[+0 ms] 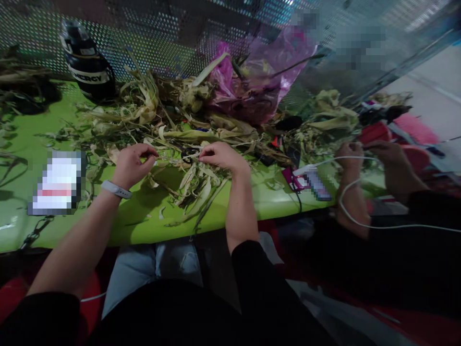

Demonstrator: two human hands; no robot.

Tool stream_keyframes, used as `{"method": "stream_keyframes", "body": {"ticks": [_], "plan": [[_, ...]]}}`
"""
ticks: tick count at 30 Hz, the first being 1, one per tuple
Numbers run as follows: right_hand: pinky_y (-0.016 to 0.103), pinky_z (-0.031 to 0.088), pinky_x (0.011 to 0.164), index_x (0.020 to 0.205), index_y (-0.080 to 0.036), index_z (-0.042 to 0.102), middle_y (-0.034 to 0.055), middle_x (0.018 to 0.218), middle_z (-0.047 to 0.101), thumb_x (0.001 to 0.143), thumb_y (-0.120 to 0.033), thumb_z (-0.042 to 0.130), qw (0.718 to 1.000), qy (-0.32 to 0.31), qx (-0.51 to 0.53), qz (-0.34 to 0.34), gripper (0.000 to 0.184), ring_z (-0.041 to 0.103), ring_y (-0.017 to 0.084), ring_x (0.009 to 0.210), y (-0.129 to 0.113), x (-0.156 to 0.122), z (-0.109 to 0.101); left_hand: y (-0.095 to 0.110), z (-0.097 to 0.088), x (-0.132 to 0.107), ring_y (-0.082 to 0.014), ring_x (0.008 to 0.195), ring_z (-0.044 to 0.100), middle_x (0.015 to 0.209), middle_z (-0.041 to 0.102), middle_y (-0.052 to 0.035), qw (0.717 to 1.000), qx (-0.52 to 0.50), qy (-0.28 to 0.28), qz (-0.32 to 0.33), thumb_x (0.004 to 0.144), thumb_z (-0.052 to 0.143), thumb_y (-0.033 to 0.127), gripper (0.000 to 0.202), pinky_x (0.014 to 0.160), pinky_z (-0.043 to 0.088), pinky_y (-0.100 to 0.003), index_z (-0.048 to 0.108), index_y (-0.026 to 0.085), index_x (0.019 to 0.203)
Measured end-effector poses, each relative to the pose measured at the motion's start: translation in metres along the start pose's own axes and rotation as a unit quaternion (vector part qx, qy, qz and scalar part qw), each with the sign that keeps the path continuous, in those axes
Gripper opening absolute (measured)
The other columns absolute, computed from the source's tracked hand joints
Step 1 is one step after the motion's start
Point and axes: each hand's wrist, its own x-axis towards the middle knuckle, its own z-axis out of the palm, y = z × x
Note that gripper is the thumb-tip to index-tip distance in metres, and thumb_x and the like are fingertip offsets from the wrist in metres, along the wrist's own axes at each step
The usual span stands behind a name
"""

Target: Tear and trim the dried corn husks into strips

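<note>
My left hand (131, 163), with a pale band on its wrist, is pinched shut on one end of a thin dried leaf strip (176, 157). My right hand (221, 156) pinches the other end, fingers curled. The strip stretches between the two hands just above the green table (144, 226). Under and behind the hands lies a heap of dried husks and leaves (173, 120), and a loose bundle of them (196, 187) hangs toward the table's front edge.
A dark bottle (88, 60) stands at the back left. A pink plastic bag (252, 81) sits behind the heap. At the right, another person's hands (370, 156) work near a phone (315, 182) with a white cable. A perforated metal wall backs the table.
</note>
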Motion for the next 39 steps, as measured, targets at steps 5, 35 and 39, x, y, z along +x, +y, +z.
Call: {"method": "stream_keyframes", "body": {"ticks": [5, 35, 39], "plan": [[0.027, 0.035, 0.061, 0.073, -0.017, 0.075, 0.0003, 0.065, 0.068, 0.076, -0.029, 0.069, 0.995, 0.024, -0.071, 0.065, 0.014, 0.056, 0.014, 0.063, 0.004, -0.01, -0.01, 0.0, 0.001, 0.001, -0.021, 0.075, 0.057, 0.079, 0.069, -0.005, 0.998, 0.039, -0.024, 0.035, 0.071, 0.064, 0.015, 0.013, 0.078, 0.042, -0.03, 0.075, 0.021, 0.077], [0.041, 0.038, 0.093, 0.096, -0.016, 0.072, 0.0135, 0.111, 0.067, 0.086, -0.017, 0.059, 0.947, -0.136, -0.24, -0.163, 0.017, 0.057, 0.026, 0.105, -0.032, -0.07, 0.02, 0.006, 0.006, -0.004, -0.021, 0.082, 0.067, 0.089, 0.074, -0.0089, 0.976, 0.161, -0.072, 0.131, 0.081, 0.052, 0.023, 0.023, 0.078, 0.049, -0.032, 0.073, 0.018, 0.088], [0.037, 0.043, 0.087, 0.087, -0.017, 0.069, 0.0082, 0.093, 0.069, 0.092, -0.027, 0.055, 0.978, -0.097, -0.077, -0.169, 0.018, 0.059, 0.02, 0.091, -0.027, -0.068, 0.0, 0.005, 0.003, -0.002, -0.02, 0.081, 0.066, 0.086, 0.074, -0.0072, 0.986, 0.123, -0.048, 0.099, 0.079, 0.055, 0.024, 0.021, 0.08, 0.049, -0.031, 0.074, 0.018, 0.084]]}}
